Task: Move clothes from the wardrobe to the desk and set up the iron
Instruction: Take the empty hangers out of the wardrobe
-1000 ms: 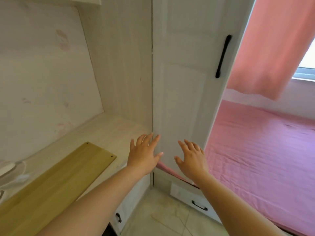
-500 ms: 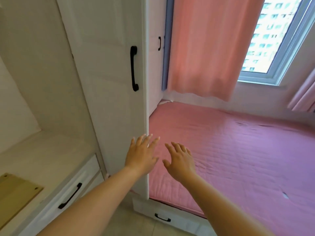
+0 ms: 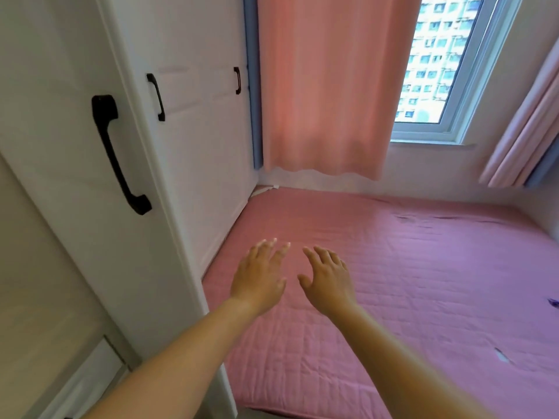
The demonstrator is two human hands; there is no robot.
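Above the pink quilted bed (image 3: 423, 267), both hands hang in the air with nothing in them. The left hand (image 3: 258, 278) and the right hand (image 3: 328, 282) sit side by side near the middle of the view, palms down, fingers (image 3: 272, 249) spread wide and pointing toward twelve o'clock.

No clothes show anywhere, and neither iron nor desk surface is in view. The clothes, by my judgement, are behind the white wardrobe doors (image 3: 193, 131), which run from nine o'clock up toward eleven o'clock of the hands and all look shut. The nearest door carries a large black handle (image 3: 119, 155) at about ten o'clock from the left hand; two smaller handles (image 3: 156, 96) lie farther along toward eleven o'clock. Each handle is a bar with its long axis running upright, so a grip would wrap across it from the side.

The left hand is nearer the doors, with the right hand on the far side of it over the bed. So the coming move seems to turn on a reach up and to the left, most naturally by the left hand, to pull a door open. A pink curtain (image 3: 326, 86) and a window (image 3: 435, 55) fill twelve to one o'clock and play no part. The task looks barely begun.
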